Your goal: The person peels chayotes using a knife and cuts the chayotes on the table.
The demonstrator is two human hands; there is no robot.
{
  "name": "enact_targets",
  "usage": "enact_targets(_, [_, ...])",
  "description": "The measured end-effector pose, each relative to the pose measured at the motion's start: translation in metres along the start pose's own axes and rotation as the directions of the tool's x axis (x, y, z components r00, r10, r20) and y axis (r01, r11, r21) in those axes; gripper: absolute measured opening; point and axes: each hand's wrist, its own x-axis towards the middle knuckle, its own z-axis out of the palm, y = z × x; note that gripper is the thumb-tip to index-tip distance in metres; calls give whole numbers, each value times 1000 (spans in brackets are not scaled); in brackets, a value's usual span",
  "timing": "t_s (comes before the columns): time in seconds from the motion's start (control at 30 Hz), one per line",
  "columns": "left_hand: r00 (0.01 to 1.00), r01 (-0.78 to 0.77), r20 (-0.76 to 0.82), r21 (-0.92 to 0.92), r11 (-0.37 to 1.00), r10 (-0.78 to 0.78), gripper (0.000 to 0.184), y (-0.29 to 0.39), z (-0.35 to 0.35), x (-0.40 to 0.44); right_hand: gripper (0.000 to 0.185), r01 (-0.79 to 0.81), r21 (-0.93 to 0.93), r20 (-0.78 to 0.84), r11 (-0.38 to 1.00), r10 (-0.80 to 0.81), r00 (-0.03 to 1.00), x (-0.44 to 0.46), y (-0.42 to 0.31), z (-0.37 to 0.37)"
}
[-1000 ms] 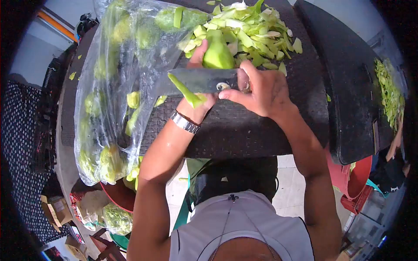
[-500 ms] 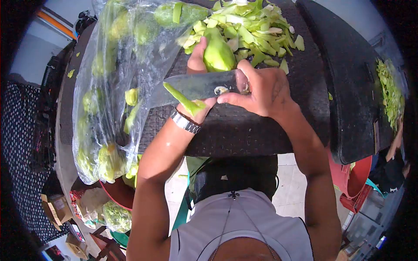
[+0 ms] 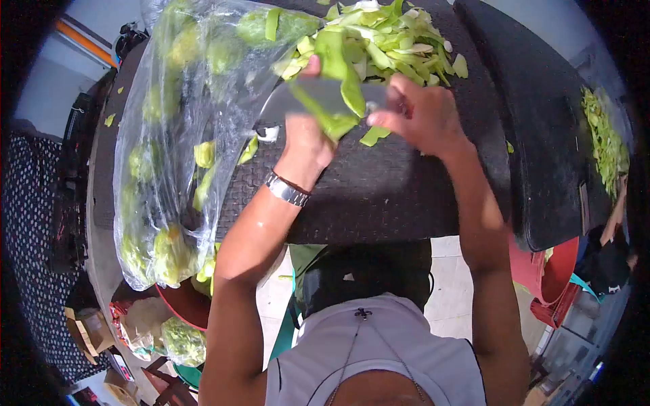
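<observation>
My left hand point(image 3: 306, 141) is closed around a smooth, elongated pale-green fruit point(image 3: 330, 55), its thumb showing on the far side. I cannot tell the fruit's exact kind. In my right hand point(image 3: 432, 116) is the handle of a broad-bladed knife point(image 3: 279, 103), blurred by motion. The blade lies across the front of the fruit, above my left wrist. A long green peel strip point(image 3: 352, 96) hangs over the blade, and another strip lies along it. Below the knife, a loose peel piece point(image 3: 374, 135) rests on the dark textured tabletop point(image 3: 406, 203).
Beyond the fruit is a heap of green peelings point(image 3: 406, 51). A clear plastic bag point(image 3: 230, 88) of green fruits covers the table's left side. At right stands a black board or table point(image 3: 548, 149), with more peelings point(image 3: 602, 135) past it. Red tubs point(image 3: 545, 271) sit below.
The knife and my right hand have moved away from my body, up across the fruit. A strip now hangs over the blade; a loose piece and a white scrap show on the table.
</observation>
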Motion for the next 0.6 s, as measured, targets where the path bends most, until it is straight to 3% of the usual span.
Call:
enact_targets(0.03, [1000,27,2,17,999,-27,48,5,5,-1,48,-74,-14,25,997,74,997,2,9,-4])
enact_targets(0.07, [999,52,5,33,998,-52,48,10,8,-2,64,-126,52,-33,991,128,991,5,22,-4])
enact_targets(0.17, [995,90,27,41,995,-91,46,12,14,-1,63,-241,205,47,949,236,970,7,27,-12])
enact_targets(0.33, [1000,2,-13,-81,997,-3,49,-1,3,1,56,-113,231,74,966,99,992,-1,-10,-8])
enact_targets(0.43, [983,81,171,-57,995,-71,45,1,-11,8,51,-5,183,49,983,-4,999,-4,-22,0])
enact_targets(0.53, [970,99,228,-44,994,-86,43,-2,-17,12,45,70,120,7,990,-71,997,-4,-18,2])
enact_targets(0.6, [995,19,96,-30,999,-16,44,-4,-12,7,47,120,57,-63,991,-117,991,-3,-10,5])
